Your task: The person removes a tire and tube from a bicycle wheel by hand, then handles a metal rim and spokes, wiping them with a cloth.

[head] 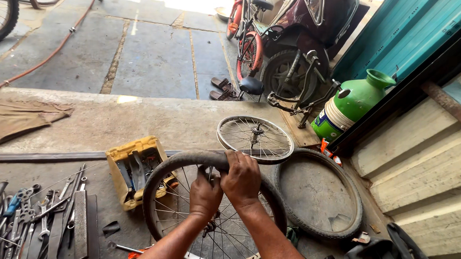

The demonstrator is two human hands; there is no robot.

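A small spoked bicycle wheel with a black tyre stands upright in front of me. My right hand grips the top of the tyre, fingers curled over its far side. Just beside it, my left hand is closed on the tyre and rim near the top. Spokes and the hub show below my wrists. The lower part of the wheel is cut off by the frame's edge.
A bare spoked rim lies flat behind the wheel, and a loose tyre lies to its right. A yellow tool tray and several wrenches are at left. A green container, parked bicycles and a scooter stand beyond.
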